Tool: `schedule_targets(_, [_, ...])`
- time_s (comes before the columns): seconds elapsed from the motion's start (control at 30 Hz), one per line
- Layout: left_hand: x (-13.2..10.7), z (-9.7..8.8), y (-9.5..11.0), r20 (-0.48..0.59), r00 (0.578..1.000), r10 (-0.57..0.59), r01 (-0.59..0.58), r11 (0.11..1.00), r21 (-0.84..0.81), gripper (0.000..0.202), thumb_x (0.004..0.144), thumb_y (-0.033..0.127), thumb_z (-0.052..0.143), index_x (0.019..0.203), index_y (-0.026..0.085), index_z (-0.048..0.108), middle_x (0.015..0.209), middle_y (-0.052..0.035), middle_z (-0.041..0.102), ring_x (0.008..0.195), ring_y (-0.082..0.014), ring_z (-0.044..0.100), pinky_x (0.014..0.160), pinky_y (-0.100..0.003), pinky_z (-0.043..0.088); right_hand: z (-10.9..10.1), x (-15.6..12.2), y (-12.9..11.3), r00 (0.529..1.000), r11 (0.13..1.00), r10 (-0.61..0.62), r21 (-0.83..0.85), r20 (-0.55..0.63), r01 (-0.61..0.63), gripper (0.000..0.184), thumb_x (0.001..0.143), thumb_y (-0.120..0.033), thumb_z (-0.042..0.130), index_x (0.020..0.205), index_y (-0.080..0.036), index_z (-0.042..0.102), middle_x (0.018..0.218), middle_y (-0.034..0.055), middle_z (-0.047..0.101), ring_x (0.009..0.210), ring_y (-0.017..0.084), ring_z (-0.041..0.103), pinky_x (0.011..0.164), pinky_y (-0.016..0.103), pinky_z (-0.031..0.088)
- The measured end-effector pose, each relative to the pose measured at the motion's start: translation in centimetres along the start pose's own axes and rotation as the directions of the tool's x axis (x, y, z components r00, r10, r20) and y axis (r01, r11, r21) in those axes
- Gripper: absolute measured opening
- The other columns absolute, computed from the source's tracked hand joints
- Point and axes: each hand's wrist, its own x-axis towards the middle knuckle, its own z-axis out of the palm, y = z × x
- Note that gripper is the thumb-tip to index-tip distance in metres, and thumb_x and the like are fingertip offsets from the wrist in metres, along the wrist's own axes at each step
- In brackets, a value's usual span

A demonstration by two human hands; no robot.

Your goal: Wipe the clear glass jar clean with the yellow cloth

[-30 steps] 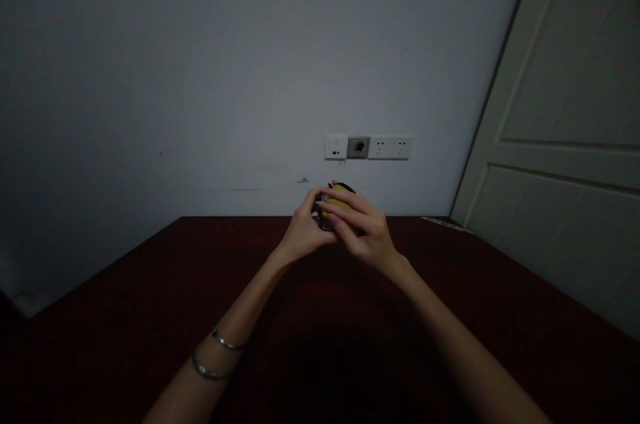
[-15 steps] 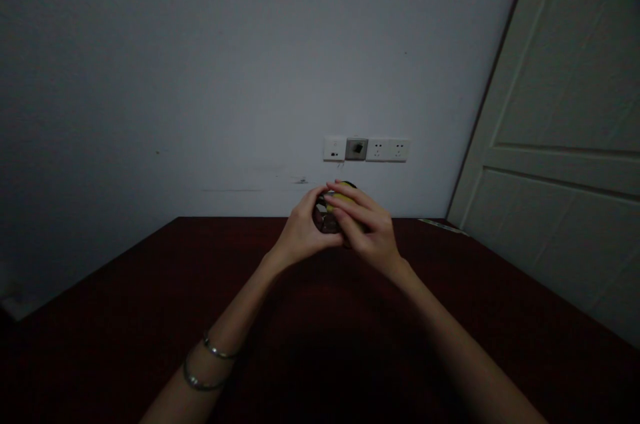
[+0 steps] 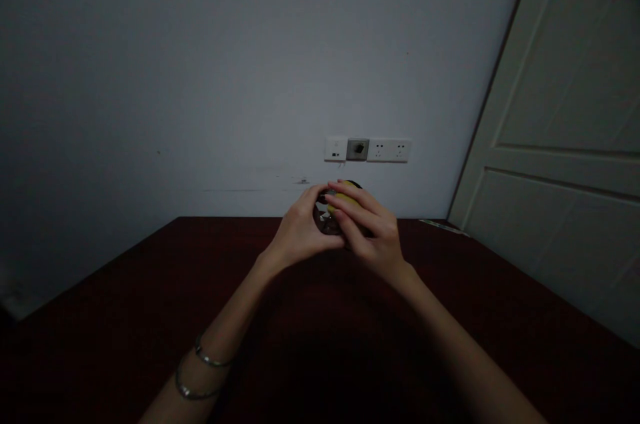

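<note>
Over the far part of the table, my left hand (image 3: 299, 229) curves round a clear, glass-like round vessel (image 3: 328, 224), thumb below and fingers above. My right hand (image 3: 376, 232) is closed on a yellow sponge-like pad (image 3: 339, 203) with a dark edge showing at the top. The pad lies against the vessel's right side, and the fingers of both hands nearly meet over it. Most of the vessel is hidden by my hands, so its exact kind is unclear. Two metal bangles (image 3: 200, 394) circle my left forearm.
The dark red table (image 3: 150, 291) reaches back to a pale wall (image 3: 240, 77). Behind my hands, a row of sockets (image 3: 389, 150) is set in the wall. A pale panelled door (image 3: 565, 231) stands at the right, with a thin flat strip (image 3: 443, 227) at the table's back right.
Both hands keep their hold and have barely moved. My right hand with the yellow pad has shifted very slightly to the right, and the whole view has drifted a little.
</note>
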Motion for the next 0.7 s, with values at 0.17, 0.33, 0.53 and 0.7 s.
schedule_targets(0.17, [0.0,0.2,-0.7,-0.029,0.997,0.074,-0.075,0.997,-0.015,0.063,0.063,0.022,0.072,0.12,0.019,0.045,0.122,-0.0111,0.055,0.113,-0.0255,0.054,0.098,-0.041,0.043,-0.7,0.2,-0.3,0.958,0.973,-0.219,-0.029,0.187,0.228,0.045,0.082,-0.01,0.056,0.125,-0.025,0.056,0.127,0.0092,0.059,0.121,0.024,0.052,0.101,0.052,0.043])
schedule_targets(0.33, [-0.1,-0.3,0.1,0.039,0.998,0.048,-0.043,0.99,-0.135,0.067,0.059,0.026,0.077,0.118,0.019,0.046,0.12,-0.0097,0.056,0.11,-0.0254,0.055,0.094,-0.039,0.046,-0.6,0.6,-0.9,0.999,0.999,-0.017,0.041,0.036,0.015,0.034,0.086,-0.014,0.052,0.115,-0.028,0.063,0.12,0.0057,0.064,0.115,0.022,0.057,0.099,0.048,0.046])
schedule_targets(0.53, [-0.2,-0.5,0.9,0.063,0.998,-0.022,0.039,0.96,-0.278,0.073,0.053,0.032,0.082,0.116,0.018,0.047,0.116,-0.0095,0.058,0.105,-0.0254,0.057,0.092,-0.039,0.047,-0.7,1.0,-1.3,0.973,0.957,0.216,0.216,-0.076,-0.195,0.027,0.087,-0.017,0.052,0.104,-0.03,0.069,0.113,0.0028,0.067,0.107,0.02,0.061,0.096,0.043,0.048])
schedule_targets(0.7, [0.0,-0.2,-0.1,0.076,0.994,-0.074,0.101,0.875,-0.474,0.063,0.059,0.032,0.077,0.112,0.016,0.049,0.111,-0.0105,0.061,0.096,-0.0237,0.061,0.082,-0.036,0.051,-0.8,1.0,-1.8,0.997,0.981,0.082,0.176,0.009,-0.082,0.032,0.084,-0.014,0.054,0.108,-0.03,0.068,0.117,0.0033,0.065,0.113,0.022,0.058,0.099,0.047,0.046])
